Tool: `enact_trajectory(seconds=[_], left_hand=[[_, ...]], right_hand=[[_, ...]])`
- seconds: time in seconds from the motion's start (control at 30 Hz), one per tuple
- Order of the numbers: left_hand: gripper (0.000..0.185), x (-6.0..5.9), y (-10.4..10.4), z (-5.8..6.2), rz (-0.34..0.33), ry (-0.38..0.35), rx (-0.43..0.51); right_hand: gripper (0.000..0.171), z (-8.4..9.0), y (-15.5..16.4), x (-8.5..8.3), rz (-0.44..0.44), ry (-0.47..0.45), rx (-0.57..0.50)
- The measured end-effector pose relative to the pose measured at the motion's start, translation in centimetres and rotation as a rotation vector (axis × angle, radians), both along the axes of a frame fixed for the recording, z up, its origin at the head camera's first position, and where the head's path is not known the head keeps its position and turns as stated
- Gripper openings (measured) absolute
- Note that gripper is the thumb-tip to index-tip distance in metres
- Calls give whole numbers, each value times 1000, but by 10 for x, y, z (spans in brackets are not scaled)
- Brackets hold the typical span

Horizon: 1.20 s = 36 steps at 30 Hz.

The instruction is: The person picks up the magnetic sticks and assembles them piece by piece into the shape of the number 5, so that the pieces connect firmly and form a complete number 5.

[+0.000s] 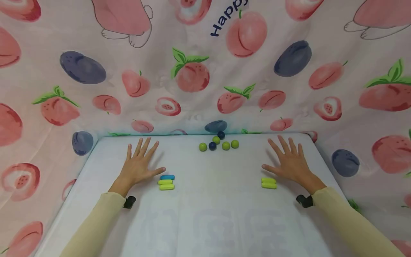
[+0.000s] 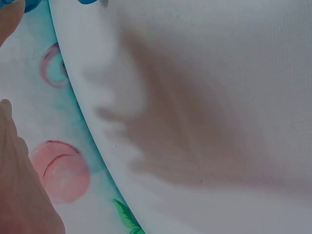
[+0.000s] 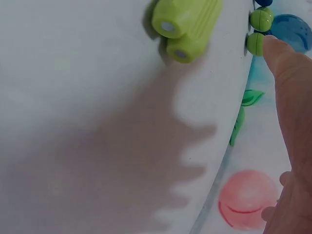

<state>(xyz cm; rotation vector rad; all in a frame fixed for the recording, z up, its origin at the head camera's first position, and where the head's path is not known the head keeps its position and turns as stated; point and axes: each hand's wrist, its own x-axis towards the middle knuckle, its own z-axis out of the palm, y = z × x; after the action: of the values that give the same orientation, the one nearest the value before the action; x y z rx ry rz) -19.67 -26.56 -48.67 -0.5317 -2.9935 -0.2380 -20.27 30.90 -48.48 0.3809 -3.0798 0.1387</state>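
While flat and spread wide, left hand (image 1: 138,165) grip beside blue-and-green capsules (image 1: 166,182), right hand (image 1: 290,162) grip beside green capsules (image 1: 268,183).

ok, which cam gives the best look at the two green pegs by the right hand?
Right wrist: the green pegs fill the frame close up, showing their ribbed sides and end holes. Head view shows them whole but small, stacked beside the right hand. Left wrist view does not show them.

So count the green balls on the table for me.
4. All sit in the cluster at the far edge: green ball leftmost, one behind the middle, one right of centre, one rightmost. Two dark blue balls sit among them; none looks hidden.
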Motion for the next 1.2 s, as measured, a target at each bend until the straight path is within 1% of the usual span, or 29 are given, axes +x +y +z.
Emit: enact_trajectory(seconds=[0.17, 0.27, 0.37, 0.57, 0.77, 0.93, 1.03, 1.2], left_hand=[[104, 1, 2, 1, -42, -12, 23], [103, 0, 5, 1, -58, -14, 17], [103, 0, 7, 2, -65, -13, 11], [102, 2, 8, 2, -73, -9, 21], [101, 5, 8, 1, -75, -34, 40], [101, 4, 8, -1, -76, -59, 49], [100, 4, 8, -3, -81, -61, 52], [100, 4, 11, -2, -89, -68, 67]], right_hand=[[108, 3, -6, -8, 23, -15, 16], [106, 6, -11, -13, 36, -15, 11], [103, 7, -19, -19, 55, -5, -10], [101, 2, -43, -34, 102, 25, -62], [96, -1, -64, -46, 147, 52, -100], [94, -2, -78, -52, 152, 16, -118], [92, -1, -86, -55, 143, -13, -130], [88, -4, -95, -61, 140, -7, -144]])
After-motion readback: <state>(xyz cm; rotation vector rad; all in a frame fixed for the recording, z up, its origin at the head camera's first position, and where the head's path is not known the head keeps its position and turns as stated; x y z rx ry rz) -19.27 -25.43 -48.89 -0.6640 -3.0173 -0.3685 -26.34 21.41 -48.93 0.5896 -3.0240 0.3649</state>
